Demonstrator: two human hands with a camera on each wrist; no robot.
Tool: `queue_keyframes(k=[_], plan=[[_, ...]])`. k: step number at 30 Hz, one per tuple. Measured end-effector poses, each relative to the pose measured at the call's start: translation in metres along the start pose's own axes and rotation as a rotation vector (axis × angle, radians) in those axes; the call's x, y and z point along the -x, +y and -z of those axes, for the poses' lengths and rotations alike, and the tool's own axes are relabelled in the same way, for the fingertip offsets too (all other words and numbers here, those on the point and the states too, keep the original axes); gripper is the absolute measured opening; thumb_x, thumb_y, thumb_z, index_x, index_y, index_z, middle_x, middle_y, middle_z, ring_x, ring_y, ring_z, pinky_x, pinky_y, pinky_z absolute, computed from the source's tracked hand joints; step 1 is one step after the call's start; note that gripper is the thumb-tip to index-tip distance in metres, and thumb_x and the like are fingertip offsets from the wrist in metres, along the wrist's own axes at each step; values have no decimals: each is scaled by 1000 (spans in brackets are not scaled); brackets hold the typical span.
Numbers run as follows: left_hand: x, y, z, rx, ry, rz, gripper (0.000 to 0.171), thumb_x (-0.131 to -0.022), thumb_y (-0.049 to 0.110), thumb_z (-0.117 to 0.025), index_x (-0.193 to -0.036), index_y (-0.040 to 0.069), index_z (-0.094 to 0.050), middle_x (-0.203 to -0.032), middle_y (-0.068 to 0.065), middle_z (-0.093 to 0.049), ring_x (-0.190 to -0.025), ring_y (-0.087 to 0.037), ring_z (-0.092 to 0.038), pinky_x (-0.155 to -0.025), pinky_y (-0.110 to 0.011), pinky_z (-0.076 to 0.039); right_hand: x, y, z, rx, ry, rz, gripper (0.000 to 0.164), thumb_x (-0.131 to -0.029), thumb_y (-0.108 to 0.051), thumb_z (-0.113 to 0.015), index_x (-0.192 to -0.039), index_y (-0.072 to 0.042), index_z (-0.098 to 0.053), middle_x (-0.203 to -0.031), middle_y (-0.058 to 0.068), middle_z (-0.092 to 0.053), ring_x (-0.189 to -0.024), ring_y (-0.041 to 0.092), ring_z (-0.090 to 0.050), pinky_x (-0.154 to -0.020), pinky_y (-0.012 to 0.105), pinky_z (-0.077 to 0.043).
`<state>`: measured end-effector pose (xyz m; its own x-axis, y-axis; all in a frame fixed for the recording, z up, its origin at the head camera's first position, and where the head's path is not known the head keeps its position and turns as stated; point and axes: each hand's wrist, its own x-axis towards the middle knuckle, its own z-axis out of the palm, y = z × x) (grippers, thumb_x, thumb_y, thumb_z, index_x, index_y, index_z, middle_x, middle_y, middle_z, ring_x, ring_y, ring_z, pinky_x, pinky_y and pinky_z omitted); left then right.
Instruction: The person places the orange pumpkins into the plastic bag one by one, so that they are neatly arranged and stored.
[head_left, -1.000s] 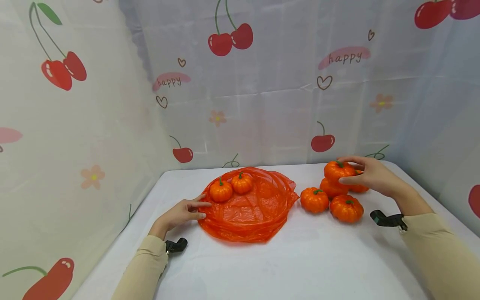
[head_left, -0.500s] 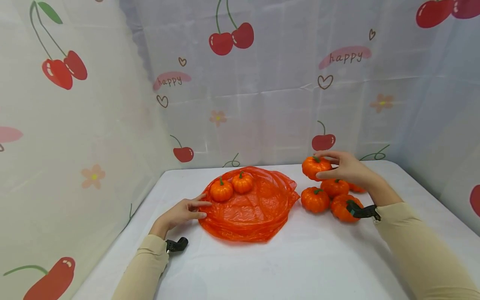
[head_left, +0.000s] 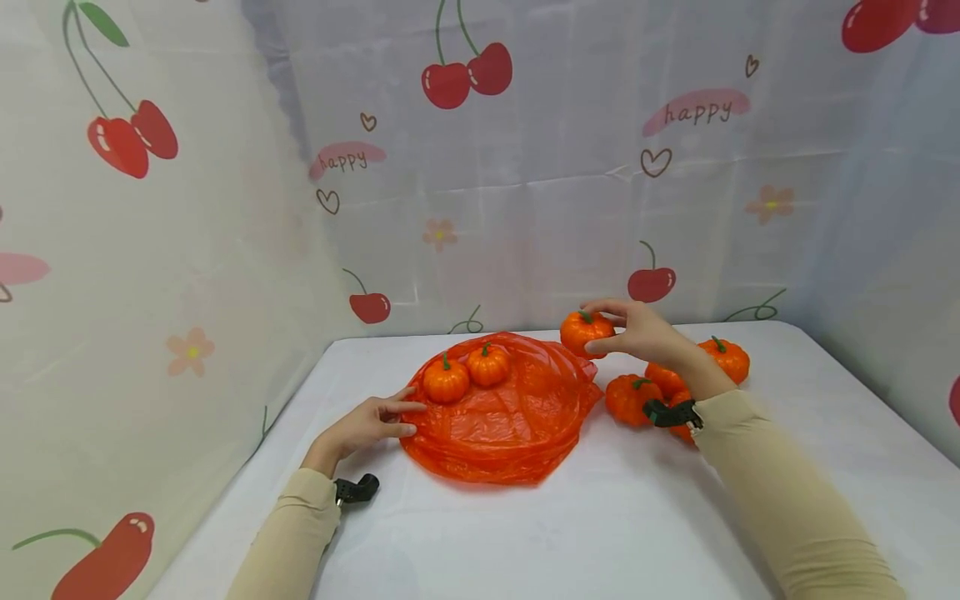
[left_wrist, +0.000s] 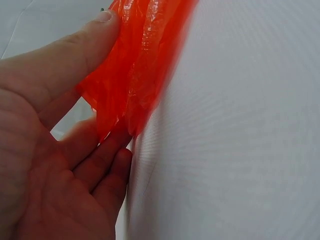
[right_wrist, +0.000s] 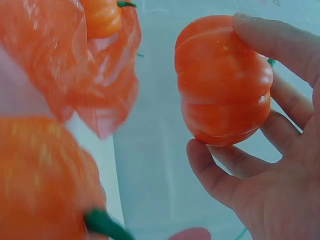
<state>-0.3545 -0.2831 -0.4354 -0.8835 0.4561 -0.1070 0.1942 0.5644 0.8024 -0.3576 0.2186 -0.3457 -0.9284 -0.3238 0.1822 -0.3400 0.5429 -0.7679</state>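
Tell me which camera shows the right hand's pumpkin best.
Right wrist view: the pumpkin looks big, gripped by the right hand. The head view shows it smaller, stem up; the left wrist view, not at all.

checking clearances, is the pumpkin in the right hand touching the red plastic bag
Apart. The right wrist view shows it: a clear gap lies between the held pumpkin and the nearest edge of the red plastic bag.

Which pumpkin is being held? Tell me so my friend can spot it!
On the white table, find the crinkly red-orange bag. By its far right edge, the person's right hand holds an orange pumpkin with a green stem. It is the only pumpkin in a hand.
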Motion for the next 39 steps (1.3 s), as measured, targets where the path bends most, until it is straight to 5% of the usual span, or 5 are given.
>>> queue_keyframes(k=[13, 22, 31, 39], plan=[[1, -3, 1, 5, 0, 6, 44, -93, 29, -77, -136, 27, -70, -171, -6, -27, -160, -39, -16, -127, -58, -23, -39, -11, -46, -59, -40, 88, 60, -86, -23, -85, -140, -15, -61, -159, 6, -49, -144, 48, -44, -106, 56, -53], [-1, 0, 0, -15, 5, -14, 43, -93, 30, -77, -136, 26, -70, -170, -8, -28, -159, -40, -19, -126, -59, -25, -56, -21, -72, -97, -64, 78, 61, -88, -22, -83, -143, -15, -59, -159, 10, -47, -145, 48, -41, -113, 60, -44], [-1, 2, 0, 2, 4, -13, 42, -93, 28, -77, -135, 27, -70, -170, -7, -29, -159, -39, -18, -126, -59, -24, -69, -13, -92, -148, -47, 87, 57, -88, -15, -82, -141, -7, -60, -159, 14, -47, -148, 44, -39, -118, 59, -40], [2, 0, -1, -5, 10, -10, 42, -92, 29, -78, -133, 28, -71, -169, -4, -31, -160, -37, -18, -127, -58, -23, -73, 1, -104, -74, -26, 30, 55, -87, -11, -83, -137, -9, -61, -157, 14, -48, -146, 39, -42, -119, 55, -39]])
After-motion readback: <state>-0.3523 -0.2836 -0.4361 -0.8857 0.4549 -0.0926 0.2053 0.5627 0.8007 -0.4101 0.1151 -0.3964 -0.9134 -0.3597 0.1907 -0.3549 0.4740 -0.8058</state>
